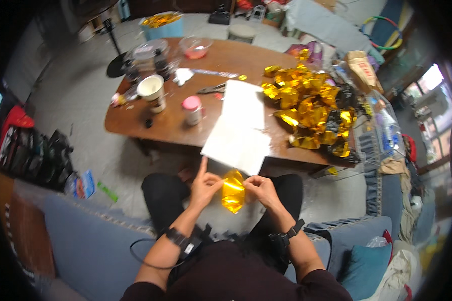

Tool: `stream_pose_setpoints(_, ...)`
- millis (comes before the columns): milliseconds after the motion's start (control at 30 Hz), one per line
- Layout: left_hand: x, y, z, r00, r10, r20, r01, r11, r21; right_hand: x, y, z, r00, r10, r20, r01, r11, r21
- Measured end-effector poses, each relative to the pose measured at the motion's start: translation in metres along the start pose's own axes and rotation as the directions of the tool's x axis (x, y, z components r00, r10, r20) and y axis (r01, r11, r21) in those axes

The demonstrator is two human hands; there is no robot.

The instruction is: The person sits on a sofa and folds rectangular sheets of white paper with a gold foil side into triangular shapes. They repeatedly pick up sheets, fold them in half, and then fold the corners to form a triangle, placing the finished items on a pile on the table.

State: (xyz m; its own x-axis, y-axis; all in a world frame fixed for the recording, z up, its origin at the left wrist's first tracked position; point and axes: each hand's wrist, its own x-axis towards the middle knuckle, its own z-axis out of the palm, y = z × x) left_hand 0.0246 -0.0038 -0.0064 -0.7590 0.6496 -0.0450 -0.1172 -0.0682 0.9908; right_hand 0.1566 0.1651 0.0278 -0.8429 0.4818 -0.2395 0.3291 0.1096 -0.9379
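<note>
A shiny gold foil piece (233, 191), longish and narrowing at its lower end, hangs upright between my hands above my lap. My left hand (205, 184) pinches its left edge with thumb and fingers, the index finger stretched upward toward the table. On the opposite edge, my right hand (262, 189) has thumb and fingertips closed on the same foil. Just beyond it, white paper sheets (242, 108) lie on the brown table (173, 131) and overhang the near edge. A heap of crumpled gold foil (306, 100) covers the table's right part.
Left of the paper stand a pink-lidded jar (193, 111) and a paper cup (153, 91). Pliers (209, 90) lie beside the paper. Farther back is a clear bowl (196, 47). A blue bin (161, 29) holding gold foil stands behind the table. The blue sofa (93, 228) surrounds me.
</note>
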Motion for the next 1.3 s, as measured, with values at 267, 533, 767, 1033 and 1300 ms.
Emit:
stream_pose_setpoints(267, -0.002, 0.011, -0.005, 0.994, -0.109, 0.003, 0.109, 0.992, -0.062, 0.079, -0.091, -0.166, 0.839, -0.139, -0.526, 0.367, 0.859, 0.358)
stream_pose_setpoints(533, -0.006, -0.003, -0.001, 0.981, -0.184, 0.058, 0.187, 0.981, -0.051, 0.092, -0.068, -0.171, 0.819, -0.200, -0.537, 0.260, 0.965, 0.037)
stream_pose_setpoints(767, -0.023, -0.016, -0.007, 0.965, -0.247, 0.085, 0.251, 0.968, -0.028, 0.054, 0.001, -0.045, 0.657, -0.754, 0.018, 0.506, 0.423, -0.752)
stream_pose_setpoints(1033, -0.029, -0.037, 0.001, 0.887, -0.438, 0.143, 0.455, 0.883, -0.117, 0.057, 0.051, -0.017, 0.797, 0.358, -0.486, -0.162, 0.903, 0.399)
stream_pose_setpoints(1300, -0.026, -0.033, 0.005, 0.886, -0.438, 0.148, 0.458, 0.878, -0.138, 0.070, 0.041, -0.021, 0.868, 0.253, -0.428, -0.079, 0.920, 0.383)
